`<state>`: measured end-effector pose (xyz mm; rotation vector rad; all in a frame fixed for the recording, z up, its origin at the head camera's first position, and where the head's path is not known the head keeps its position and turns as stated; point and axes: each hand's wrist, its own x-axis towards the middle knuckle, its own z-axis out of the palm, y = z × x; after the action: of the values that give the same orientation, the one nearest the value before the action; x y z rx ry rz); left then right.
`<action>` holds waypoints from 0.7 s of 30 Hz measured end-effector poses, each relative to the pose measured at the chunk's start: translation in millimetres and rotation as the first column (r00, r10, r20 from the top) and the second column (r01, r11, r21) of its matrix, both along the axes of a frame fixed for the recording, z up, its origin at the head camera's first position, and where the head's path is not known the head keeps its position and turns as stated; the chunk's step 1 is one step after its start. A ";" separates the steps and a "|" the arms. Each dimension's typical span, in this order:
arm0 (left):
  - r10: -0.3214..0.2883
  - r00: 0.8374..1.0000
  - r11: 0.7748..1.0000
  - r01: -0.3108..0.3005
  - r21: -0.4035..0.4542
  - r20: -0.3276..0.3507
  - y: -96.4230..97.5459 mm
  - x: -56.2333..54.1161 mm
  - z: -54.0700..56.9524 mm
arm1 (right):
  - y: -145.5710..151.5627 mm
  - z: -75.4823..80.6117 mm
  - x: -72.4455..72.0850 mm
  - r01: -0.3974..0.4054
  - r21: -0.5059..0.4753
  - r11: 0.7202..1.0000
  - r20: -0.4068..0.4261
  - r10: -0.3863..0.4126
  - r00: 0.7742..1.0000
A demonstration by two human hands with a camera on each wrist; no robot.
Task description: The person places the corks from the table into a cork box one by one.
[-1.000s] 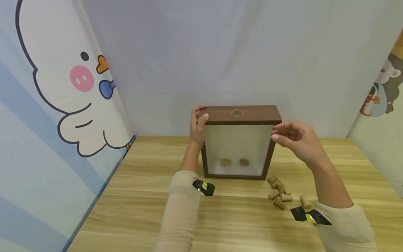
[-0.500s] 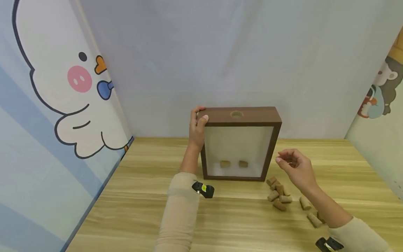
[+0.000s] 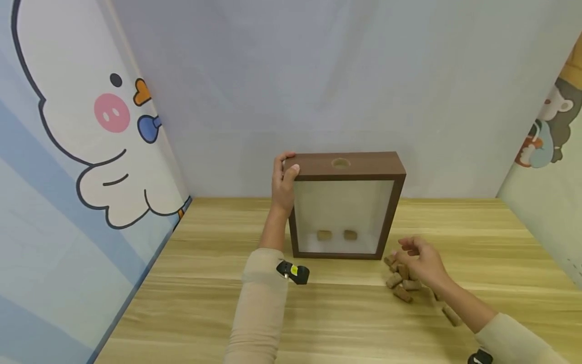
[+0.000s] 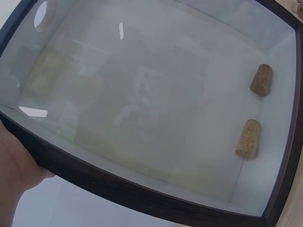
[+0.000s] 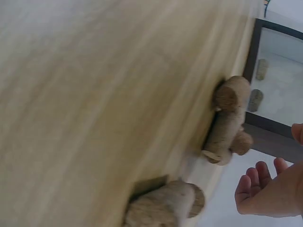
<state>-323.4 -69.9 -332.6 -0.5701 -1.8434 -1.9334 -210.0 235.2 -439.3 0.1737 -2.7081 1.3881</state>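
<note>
A dark brown wooden shadow box [image 3: 343,210] with a glass front stands upright on the table, a round hole in its top edge. My left hand [image 3: 283,189] grips its upper left corner, thumb in front on the top edge. Two corks lie on the floor inside, a lighter cork [image 4: 248,138] and a darker cork [image 4: 261,80]. To the right of the box my right hand [image 3: 426,263] hovers over a pile of loose corks [image 3: 402,293], fingers loosely bent. In the right wrist view, thumb and fingers are apart with nothing between them.
A single cork [image 3: 451,316] lies nearer the front, beside the right forearm, which covers part of another. The wood-grain table [image 3: 218,283] runs back to a pale cloth wall [image 3: 336,76] close behind the box. Cartoon-printed panels flank both sides.
My right hand has come down from beside the box's upper right corner to the cork pile. My left hand keeps its grip, and the box and the corks inside stay put.
</note>
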 end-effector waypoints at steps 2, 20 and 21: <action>0.004 1.000 1.000 -0.004 0.003 0.005 0.5 -0.6 -0.6 | 1.2 -6.3 -2.4 -0.006 0.029 1.000 0.008 0.006 1.000; -0.017 1.000 1.000 0.017 0.023 -0.001 1.6 6.5 4.4 | -3.1 -26.0 -16.7 -0.018 0.231 0.973 0.031 0.011 0.999; -0.015 1.000 1.000 0.015 0.019 0.002 2.0 10.4 7.3 | -3.2 -25.2 -16.3 -0.019 0.235 0.972 0.032 0.012 0.999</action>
<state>-313.0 -67.9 -325.3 -0.5781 -1.8251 -1.9598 -226.3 232.0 -464.5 0.1919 -2.8970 1.0770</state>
